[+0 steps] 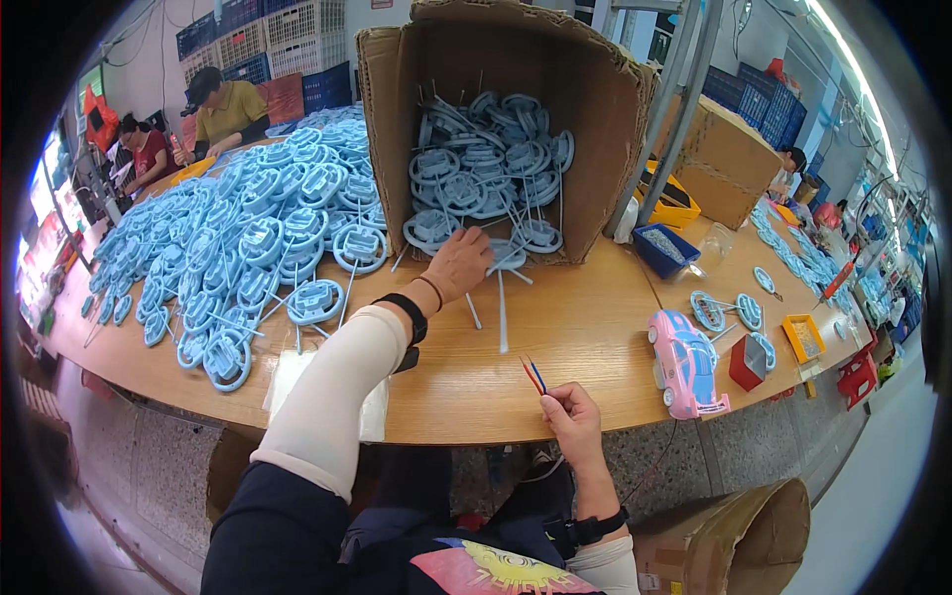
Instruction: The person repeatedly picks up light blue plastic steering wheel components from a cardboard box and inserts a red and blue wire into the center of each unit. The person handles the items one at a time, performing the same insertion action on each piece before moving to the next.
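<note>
My left hand (pixel 459 266) reaches to the front of an open cardboard box (pixel 385 119). Its fingers are closed at the edge of a light blue plastic steering-wheel-shaped part (pixel 509 257), whose pale stem points toward me over the table. Inside the box lies a heap of similar wheel parts (pixel 483 164). Near the table's front edge, my right hand (pixel 575 421) pinches a pair of thin wires, one red and one blue (pixel 536 377), their ends pointing up and away from me.
A large pile of light blue wheel parts (pixel 263 238) covers the left of the wooden table (pixel 436 397). To the right stand a pink toy car (pixel 684 364), a red box (pixel 748 363), a blue bin (pixel 662 248) and a yellow tray (pixel 803 337). Other people sit farther off.
</note>
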